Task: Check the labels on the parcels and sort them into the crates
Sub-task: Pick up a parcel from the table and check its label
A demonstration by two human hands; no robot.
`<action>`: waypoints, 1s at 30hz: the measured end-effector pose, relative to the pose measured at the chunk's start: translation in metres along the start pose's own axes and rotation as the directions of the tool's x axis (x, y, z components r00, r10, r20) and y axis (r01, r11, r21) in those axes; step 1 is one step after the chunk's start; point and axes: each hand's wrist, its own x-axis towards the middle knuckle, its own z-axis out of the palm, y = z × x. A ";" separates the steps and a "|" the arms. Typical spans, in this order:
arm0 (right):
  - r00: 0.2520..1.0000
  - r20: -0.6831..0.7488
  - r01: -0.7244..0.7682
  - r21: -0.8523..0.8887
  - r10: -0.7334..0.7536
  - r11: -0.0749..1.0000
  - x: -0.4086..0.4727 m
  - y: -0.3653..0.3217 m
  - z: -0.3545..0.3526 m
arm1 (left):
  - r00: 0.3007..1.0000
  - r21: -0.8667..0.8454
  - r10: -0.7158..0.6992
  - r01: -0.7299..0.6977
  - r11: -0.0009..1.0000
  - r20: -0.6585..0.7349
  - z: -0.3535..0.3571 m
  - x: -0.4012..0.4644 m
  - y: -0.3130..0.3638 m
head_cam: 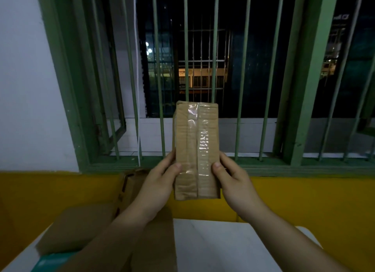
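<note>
At the left edge of the white table (223,249), brown cardboard flaps (85,227) are seen spread open, seemingly part of a box left ready to receive sorted items; whether it is one of the crates cannot be told. Something teal (52,260) is glimpsed at the table's near left corner. Just right of these, the left hand (156,188) is closed around the left side of a taped cardboard parcel (196,150), thumb laid across its front. The parcel is held upright in the air above the far edge of the table, in front of the green window bars (160,68), presumably raised so its faces can be checked. Only tape and bare cardboard are shown on the facing side; no label is seen, so a turn is probably called for. The right side is gripped by the right hand (235,182), thumb pressed on the front.
</note>
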 end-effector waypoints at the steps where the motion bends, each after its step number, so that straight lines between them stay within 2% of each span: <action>1: 1.000 0.010 0.008 -0.008 -0.007 1.000 0.000 0.001 0.000 | 1.000 0.002 -0.007 0.007 1.000 -0.005 0.000 -0.001 -0.001; 11: 1.000 -0.011 -0.014 -0.077 0.013 0.997 0.002 0.007 0.002 | 0.996 -0.066 -0.074 0.071 0.995 -0.046 -0.001 0.001 -0.004; 17: 0.997 -0.066 -0.047 -0.228 0.033 0.973 0.002 0.009 -0.001 | 0.984 -0.120 -0.132 0.118 0.986 -0.119 -0.001 0.003 -0.006; 19: 0.993 -0.094 -0.101 -0.296 0.076 0.950 0.002 0.005 -0.001 | 0.975 -0.124 -0.139 0.119 0.985 -0.172 -0.005 0.003 -0.008; 23: 0.972 -0.107 -0.226 -0.164 0.210 0.960 -0.001 0.002 -0.004 | 0.972 -0.130 -0.148 0.125 0.984 -0.183 -0.007 0.003 -0.009; 25: 0.957 -0.164 -0.265 -0.145 0.241 0.953 -0.001 0.004 -0.006 | 0.970 -0.108 -0.107 0.085 0.991 -0.220 -0.007 0.002 -0.005; 27: 0.940 -0.241 -0.279 -0.139 0.241 0.950 0.000 0.005 -0.010 | 0.961 -0.073 -0.068 0.050 0.996 -0.267 -0.009 0.001 -0.002; 30: 0.953 -0.254 -0.206 -0.135 0.167 0.969 0.002 0.003 -0.013 | 0.961 -0.048 -0.070 0.060 0.997 -0.267 -0.012 0.002 -0.004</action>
